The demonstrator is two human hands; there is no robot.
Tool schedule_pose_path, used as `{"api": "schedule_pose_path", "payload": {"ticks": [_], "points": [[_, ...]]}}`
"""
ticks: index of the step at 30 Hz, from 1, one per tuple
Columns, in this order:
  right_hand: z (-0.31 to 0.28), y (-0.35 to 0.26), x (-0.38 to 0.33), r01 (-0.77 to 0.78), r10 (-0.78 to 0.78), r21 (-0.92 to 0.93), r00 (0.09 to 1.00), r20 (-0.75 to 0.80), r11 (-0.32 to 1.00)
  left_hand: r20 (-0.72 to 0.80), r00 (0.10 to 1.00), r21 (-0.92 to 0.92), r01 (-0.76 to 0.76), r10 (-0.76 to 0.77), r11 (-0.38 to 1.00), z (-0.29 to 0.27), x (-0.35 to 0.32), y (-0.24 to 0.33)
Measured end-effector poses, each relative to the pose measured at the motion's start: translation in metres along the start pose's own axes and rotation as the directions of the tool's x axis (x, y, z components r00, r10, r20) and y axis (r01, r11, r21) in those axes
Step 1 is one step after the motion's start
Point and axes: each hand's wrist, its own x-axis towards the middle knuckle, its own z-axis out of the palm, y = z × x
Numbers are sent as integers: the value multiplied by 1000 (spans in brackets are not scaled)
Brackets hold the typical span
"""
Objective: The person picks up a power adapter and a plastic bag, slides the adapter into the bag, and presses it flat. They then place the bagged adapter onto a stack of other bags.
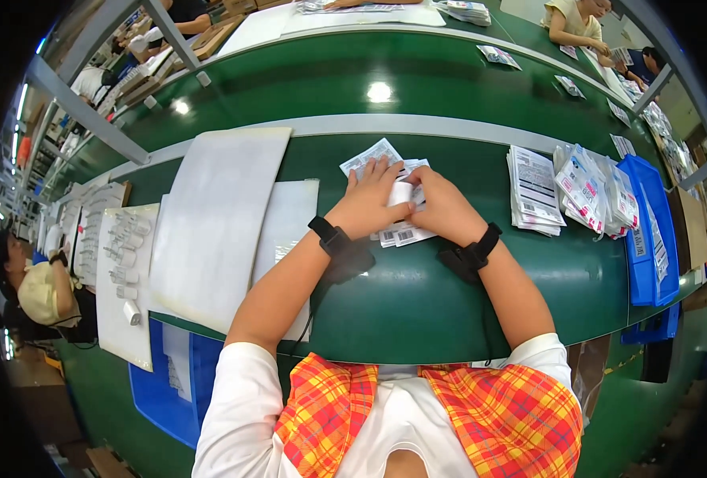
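Observation:
Both my hands meet over a small pile of flat printed packets on the green table. A small white plastic piece, rounded and shiny, sits between them; its exact kind is partly hidden. My right hand curls its fingers and thumb around this piece. My left hand lies with fingers spread over the packets, its thumb reaching to the white piece. One packet sticks out beyond my left fingertips.
White boards lie at the left; one beside them holds several small white plastic pieces. Right of my hands are stacked printed packets, clear-bagged packets and a blue bin. Another blue bin stands below left. Co-workers sit around.

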Motion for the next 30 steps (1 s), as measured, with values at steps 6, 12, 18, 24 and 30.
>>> {"api": "schedule_pose_path", "payload": {"ticks": [6, 12, 18, 24, 30], "points": [[-4, 5, 9, -80, 70, 90, 991, 113, 993, -60, 997, 97, -50, 56, 994, 10, 5, -4], [3, 4, 14, 35, -35, 15, 999, -3, 999, -62, 996, 176, -49, 61, 983, 0, 2, 4], [1, 5, 10, 66, -68, -36, 996, -52, 997, -269, 930, 59, -242, 249, 968, 2, 5, -21], [0, 7, 10, 97, -90, 420, 995, -37, 902, -208, 977, -376, -131, 54, 918, -20, 9, -34], [-30, 22, 15, 27, -29, 843, 999, -13, 537, -688, 715, -448, -549, 120, 706, -12, 14, -10]]}}
